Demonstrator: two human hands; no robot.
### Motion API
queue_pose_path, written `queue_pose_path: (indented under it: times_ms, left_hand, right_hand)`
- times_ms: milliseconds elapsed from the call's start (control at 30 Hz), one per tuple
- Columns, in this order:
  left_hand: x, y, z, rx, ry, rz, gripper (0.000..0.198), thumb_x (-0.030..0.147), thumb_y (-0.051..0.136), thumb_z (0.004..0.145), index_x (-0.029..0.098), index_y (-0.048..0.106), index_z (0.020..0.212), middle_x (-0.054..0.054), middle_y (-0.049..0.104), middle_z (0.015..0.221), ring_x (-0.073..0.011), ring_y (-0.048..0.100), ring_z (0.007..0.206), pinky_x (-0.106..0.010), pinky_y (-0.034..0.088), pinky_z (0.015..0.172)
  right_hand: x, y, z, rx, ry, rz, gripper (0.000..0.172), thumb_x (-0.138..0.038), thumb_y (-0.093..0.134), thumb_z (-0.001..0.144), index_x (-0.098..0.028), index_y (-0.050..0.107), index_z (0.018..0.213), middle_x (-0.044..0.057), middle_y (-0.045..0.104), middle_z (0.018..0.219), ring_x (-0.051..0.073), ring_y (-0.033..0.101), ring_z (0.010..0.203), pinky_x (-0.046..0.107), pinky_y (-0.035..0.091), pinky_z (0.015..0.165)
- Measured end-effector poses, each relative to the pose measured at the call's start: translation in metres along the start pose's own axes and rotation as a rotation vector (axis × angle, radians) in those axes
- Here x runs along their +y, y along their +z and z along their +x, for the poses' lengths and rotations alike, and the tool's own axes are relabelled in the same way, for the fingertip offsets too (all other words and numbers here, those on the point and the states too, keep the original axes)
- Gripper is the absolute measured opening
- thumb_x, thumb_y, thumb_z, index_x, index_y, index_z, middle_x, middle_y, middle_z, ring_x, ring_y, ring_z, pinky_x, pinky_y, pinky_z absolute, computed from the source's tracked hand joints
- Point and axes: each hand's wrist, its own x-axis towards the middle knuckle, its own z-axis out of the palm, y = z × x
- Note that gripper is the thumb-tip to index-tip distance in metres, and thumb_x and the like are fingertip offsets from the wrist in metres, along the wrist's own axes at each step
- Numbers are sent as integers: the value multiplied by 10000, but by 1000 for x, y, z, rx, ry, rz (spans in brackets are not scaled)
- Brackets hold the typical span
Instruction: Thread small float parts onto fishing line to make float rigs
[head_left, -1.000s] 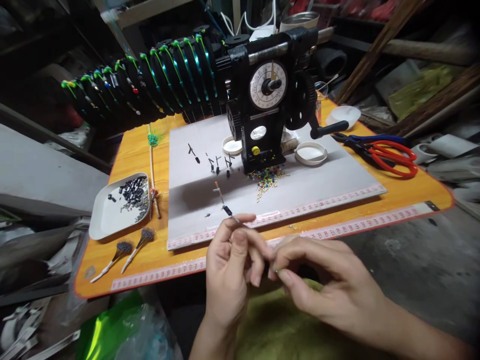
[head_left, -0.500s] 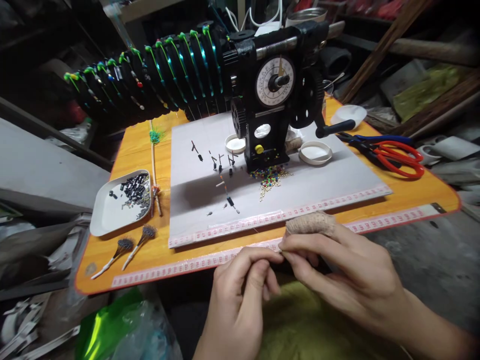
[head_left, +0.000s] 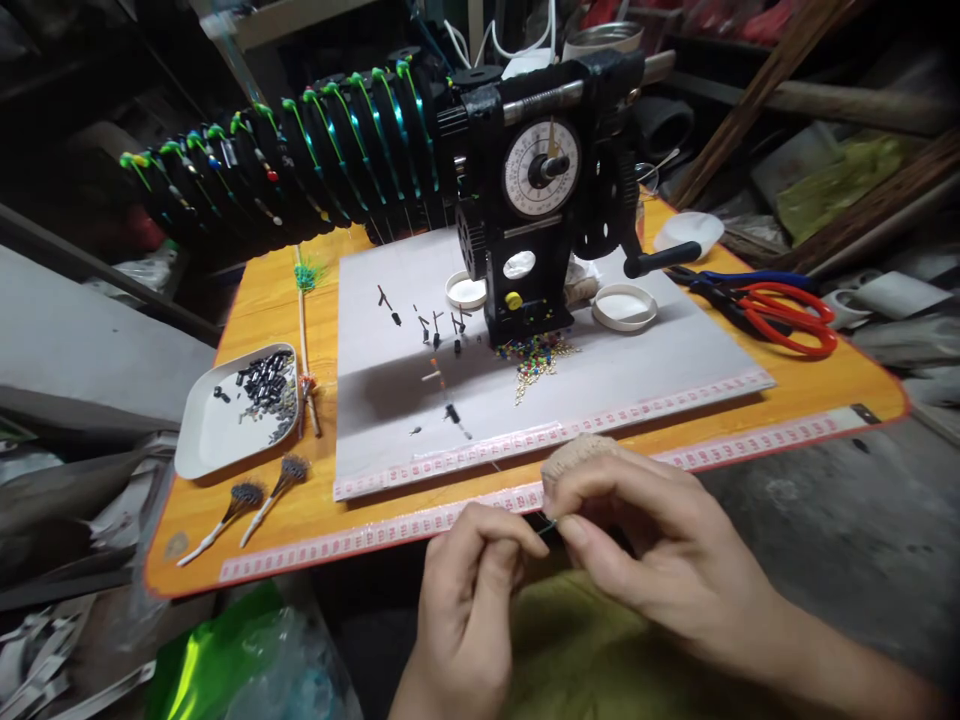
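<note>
My left hand (head_left: 469, 590) is closed in a pinch below the table's front edge. Close beside it, my right hand (head_left: 660, 530) pinches with thumb and index finger, and one of its fingers is wrapped in beige tape or cloth. A thin line (head_left: 548, 526) shows between the two sets of fingertips; its ends are hidden. Beyond the hands, a small rig with a black weight (head_left: 451, 412) lies on the white board (head_left: 390, 460), blurred. Several similar small black pieces with short stems (head_left: 426, 330) sit farther back.
A black cranked winder (head_left: 525, 240) with a dial and line-wrapped spools (head_left: 360, 150) stands at the back. Colourful beads (head_left: 532, 360) lie at its foot. Left is a white tray (head_left: 199, 440) of black pieces; right are red-handled pliers (head_left: 787, 315). Measuring tape (head_left: 322, 550) edges the table.
The fingertips have drawn slightly apart, showing the thin line between them. My right fingers curl more. On the board, the small rig's black weight has shifted a little. The view has moved slightly.
</note>
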Motion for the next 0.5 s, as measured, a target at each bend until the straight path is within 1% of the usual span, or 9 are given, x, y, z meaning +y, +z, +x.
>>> queue_pose_path:
  times_ms: [67,133,200,233,267,300,333,400,500]
  left_hand:
    - [7,-3,4,-24,-107,75,241,288,550,1028,228,722,871,29,496,616,-95,423,538,-219,337,522]
    - [13,-4,9,-42,-108,129,220,302,538,1035,247,743,975,11,573,699,-99,486,578,-211,404,569]
    - [18,-2,15,-37,-49,155,263,364,521,1039,277,745,1147,-47,663,960,-134,602,766,-233,495,725]
    - [20,1,17,-41,-28,142,297,403,529,1030,285,738,1205,-71,659,1088,-152,626,858,-247,515,795]
    - [21,5,20,-46,-24,100,303,425,555,1014,287,747,1204,-81,641,1164,-156,634,892,-249,526,819]
    - [21,10,22,-57,-38,26,266,417,594,995,285,774,1141,-76,634,1185,-142,641,856,-238,539,788]
    - [20,14,24,-69,-60,-77,208,383,626,982,281,793,1054,-62,641,1158,-117,640,773,-223,547,717]
    - [16,22,27,-71,-85,-299,163,302,638,980,270,787,922,-27,677,1003,-72,587,588,-191,514,558]
    - [8,25,32,-40,-59,-426,193,309,610,999,262,780,920,-2,676,713,-69,509,494,-168,451,488]
  right_hand:
    - [3,1,-2,-81,162,348,54,-191,582,988,-227,603,954,1,615,887,81,619,647,172,521,510]
    - [6,1,-5,-145,249,622,58,-252,585,1006,-212,581,964,13,639,910,87,666,658,180,551,518]
    - [8,2,-7,-148,260,707,95,-262,603,1005,-187,577,951,28,663,917,100,704,733,212,592,624]
    - [8,1,-8,-134,268,705,108,-257,614,1002,-177,578,938,29,668,912,96,708,749,217,594,665]
    - [9,1,-9,-120,284,697,121,-257,623,999,-171,577,927,25,670,895,89,705,745,213,590,685]
    - [9,0,-10,-104,311,692,138,-267,638,993,-170,571,919,17,671,871,82,699,732,207,584,691]
    - [9,0,-10,-91,348,691,155,-283,662,979,-174,566,924,8,670,851,79,695,723,201,579,689]
    - [10,-2,-10,-82,435,690,216,-326,727,931,-180,570,954,-7,664,815,79,687,699,191,570,665]
    - [10,-5,-10,-113,537,630,295,-382,790,863,-162,606,930,10,669,817,71,655,627,180,544,600]
